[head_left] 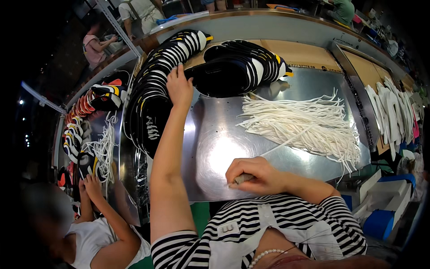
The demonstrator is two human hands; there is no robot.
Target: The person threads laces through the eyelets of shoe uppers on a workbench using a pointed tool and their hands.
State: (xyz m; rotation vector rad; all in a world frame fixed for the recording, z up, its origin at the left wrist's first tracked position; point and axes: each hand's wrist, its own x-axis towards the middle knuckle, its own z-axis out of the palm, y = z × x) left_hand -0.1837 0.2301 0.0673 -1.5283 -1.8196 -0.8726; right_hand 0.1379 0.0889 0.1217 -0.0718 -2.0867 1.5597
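Observation:
My left hand (180, 87) reaches far forward, fingers stretched out and thumb apart. It touches the edges where a long curved row of nested shoe uppers (154, 67) meets a second stack of black, white and yellow uppers (242, 67). Close to my body, my right hand (257, 175) is curled low over the metal table. A small greyish-beige piece (243, 178) shows at its fingers; whether it is a tool or a finger wrap I cannot make out. One white cord runs from a heap of white laces (300, 125) toward this hand.
The metal table (210, 134) has a raised back edge with cardboard (295, 54) along it. White cut pieces (392, 112) hang at the right, above a grey and blue machine (385, 201). At the left, a co-worker's hands (92, 186) work beside more uppers and laces (105, 148).

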